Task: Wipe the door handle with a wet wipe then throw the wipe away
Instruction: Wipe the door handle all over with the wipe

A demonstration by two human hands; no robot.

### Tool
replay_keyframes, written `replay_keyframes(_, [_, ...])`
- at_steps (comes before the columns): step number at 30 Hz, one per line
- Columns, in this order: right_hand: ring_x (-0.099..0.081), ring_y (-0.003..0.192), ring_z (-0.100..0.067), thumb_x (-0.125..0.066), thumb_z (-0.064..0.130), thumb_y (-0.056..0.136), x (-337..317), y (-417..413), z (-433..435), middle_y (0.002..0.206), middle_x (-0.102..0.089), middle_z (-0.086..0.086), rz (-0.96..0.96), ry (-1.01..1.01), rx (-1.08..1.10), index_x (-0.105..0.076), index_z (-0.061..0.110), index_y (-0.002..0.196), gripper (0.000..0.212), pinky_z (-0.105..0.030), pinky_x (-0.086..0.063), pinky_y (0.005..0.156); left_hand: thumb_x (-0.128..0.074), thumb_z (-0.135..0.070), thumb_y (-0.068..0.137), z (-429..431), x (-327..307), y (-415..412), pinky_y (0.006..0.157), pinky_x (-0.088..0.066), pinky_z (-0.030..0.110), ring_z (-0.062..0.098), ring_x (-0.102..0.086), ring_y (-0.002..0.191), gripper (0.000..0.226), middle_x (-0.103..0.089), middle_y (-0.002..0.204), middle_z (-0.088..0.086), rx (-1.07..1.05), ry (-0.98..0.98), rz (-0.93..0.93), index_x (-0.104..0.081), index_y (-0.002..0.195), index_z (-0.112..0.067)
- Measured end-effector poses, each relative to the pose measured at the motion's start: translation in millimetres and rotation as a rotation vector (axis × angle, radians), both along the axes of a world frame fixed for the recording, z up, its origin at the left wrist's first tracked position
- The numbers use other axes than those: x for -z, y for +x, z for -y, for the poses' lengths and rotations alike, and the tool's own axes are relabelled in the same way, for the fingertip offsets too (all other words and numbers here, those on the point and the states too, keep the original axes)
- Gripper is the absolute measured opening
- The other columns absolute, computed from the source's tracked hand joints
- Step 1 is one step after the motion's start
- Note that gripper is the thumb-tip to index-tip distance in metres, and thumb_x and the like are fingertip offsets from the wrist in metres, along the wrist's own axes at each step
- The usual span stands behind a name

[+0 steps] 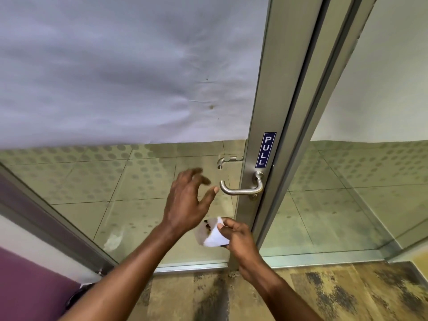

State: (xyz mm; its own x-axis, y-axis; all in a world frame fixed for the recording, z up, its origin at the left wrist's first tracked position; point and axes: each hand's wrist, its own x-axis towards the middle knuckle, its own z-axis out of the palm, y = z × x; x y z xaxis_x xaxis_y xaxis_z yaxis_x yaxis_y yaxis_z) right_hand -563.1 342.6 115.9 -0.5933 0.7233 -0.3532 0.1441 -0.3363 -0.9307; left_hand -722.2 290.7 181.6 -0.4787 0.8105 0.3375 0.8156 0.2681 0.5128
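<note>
Just left hand (pixel 185 200) splayed beside door handle (pixel 243 188)

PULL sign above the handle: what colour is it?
Dark blue with white letters, on the PULL sign in the head view.

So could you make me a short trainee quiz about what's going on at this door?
1. True or false: the wet wipe is pressed against the door handle.
2. Which hand holds the wipe: A) left hand B) right hand
3. What word is on the blue sign above the handle?

Key: 1. False, it is held below the handle, not touching it. 2. B; the left hand is open and empty. 3. PULL.
</note>
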Motion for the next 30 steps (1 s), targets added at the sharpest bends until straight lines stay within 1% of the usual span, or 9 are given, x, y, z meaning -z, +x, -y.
replay_keyframes(2, [-0.078, 0.090, -0.012, -0.057, 0.009, 0.105, -5, 12, -7, 0.103, -0.084, -0.002, -0.031, -0.035, 0.024, -0.082, 0.018, 0.102, 0.026, -0.022, -0.057, 0.075, -0.077, -0.039, 0.105, 9, 17, 15, 0.100, -0.054, 0.039, 0.015, -0.073, 0.113, 0.025, -0.081, 0.120, -0.001, -0.053, 0.024, 0.295, -0.082, 0.102, -0.015])
replay_keyframes(4, [-0.079, 0.091, -0.015, -0.058, 0.009, 0.104, -9, 22, -14, 0.103, -0.084, -0.003, -0.062, -0.053, 0.074, -0.082, 0.017, 0.103, 0.025, -0.023, -0.059, 0.074, -0.075, -0.041, 0.105, 16, 33, 29, 0.088, -0.054, 0.035, 0.009, -0.073, 0.089, 0.029, -0.082, 0.094, -0.005, -0.138, 0.030, 0.581, -0.080, 0.091, -0.016])
replay_keyframes(7, [-0.080, 0.099, -0.022, -0.059, 0.009, 0.104, -13, 31, -24, 0.106, -0.084, -0.006, -0.114, -0.042, 0.120, -0.081, 0.014, 0.107, 0.023, -0.030, -0.062, 0.082, -0.076, -0.044, 0.105, 23, 53, 48, 0.089, -0.066, 0.044, 0.025, -0.081, 0.089, 0.032, -0.084, 0.091, 0.005, -0.224, 0.059, 1.003, -0.079, 0.097, -0.013])
replay_keyframes(9, [-0.079, 0.103, -0.027, -0.058, 0.009, 0.104, -14, 36, -29, 0.107, -0.083, -0.007, -0.122, 0.008, 0.126, -0.081, 0.015, 0.109, 0.024, -0.035, -0.061, 0.089, -0.082, -0.033, 0.102, 25, 61, 58, 0.083, -0.069, 0.038, 0.027, -0.086, 0.090, 0.025, -0.087, 0.095, 0.008, -0.201, 0.064, 1.234, -0.079, 0.105, -0.008])
replay_keyframes(14, [-0.076, 0.108, -0.026, -0.059, 0.009, 0.105, -11, 46, -40, 0.109, -0.083, -0.002, -0.124, 0.195, 0.055, -0.081, 0.023, 0.107, 0.026, -0.039, -0.057, 0.094, -0.086, 0.004, 0.092, 23, 64, 67, 0.064, -0.062, 0.022, 0.029, -0.087, 0.076, 0.013, -0.086, 0.086, 0.018, -0.155, 0.034, 1.299, -0.077, 0.099, -0.002])
replay_keyframes(17, [-0.075, 0.105, -0.024, -0.066, 0.005, 0.100, -9, 57, -50, 0.106, -0.083, 0.002, -0.087, 0.355, 0.000, -0.083, 0.024, 0.101, 0.025, -0.037, -0.058, 0.091, -0.083, 0.005, 0.094, 23, 58, 62, 0.060, -0.061, 0.023, 0.026, -0.082, 0.069, 0.013, -0.085, 0.085, 0.015, -0.182, 0.039, 1.316, -0.080, 0.090, -0.007])
replay_keyframes(22, [-0.076, 0.096, -0.026, -0.062, -0.023, 0.084, -9, 70, -61, 0.098, -0.081, -0.009, -0.170, 0.427, -0.093, -0.085, 0.012, 0.083, 0.042, -0.028, -0.058, 0.074, -0.064, 0.013, 0.096, 24, 54, 53, 0.065, -0.067, 0.026, 0.034, -0.087, 0.079, 0.020, -0.085, 0.095, 0.025, -0.158, 0.066, 1.472, -0.079, 0.101, 0.001])
replay_keyframes(27, [-0.076, 0.092, -0.022, -0.064, -0.024, 0.083, -6, 75, -64, 0.094, -0.079, -0.007, -0.176, 0.483, -0.116, -0.085, 0.010, 0.084, 0.040, -0.023, -0.059, 0.074, -0.049, 0.011, 0.104, 25, 57, 55, 0.068, -0.070, 0.030, 0.039, -0.087, 0.082, 0.030, -0.084, 0.102, 0.031, -0.142, 0.067, 1.556, -0.076, 0.116, 0.011])
replay_keyframes(30, [-0.075, 0.092, -0.023, -0.065, -0.024, 0.081, -3, 77, -64, 0.093, -0.078, -0.008, -0.178, 0.510, -0.116, -0.086, 0.010, 0.083, 0.040, -0.022, -0.059, 0.076, -0.049, -0.001, 0.108, 23, 61, 57, 0.067, -0.071, 0.037, 0.044, -0.085, 0.082, 0.031, -0.083, 0.099, 0.027, -0.196, 0.106, 1.634, -0.078, 0.112, 0.011])
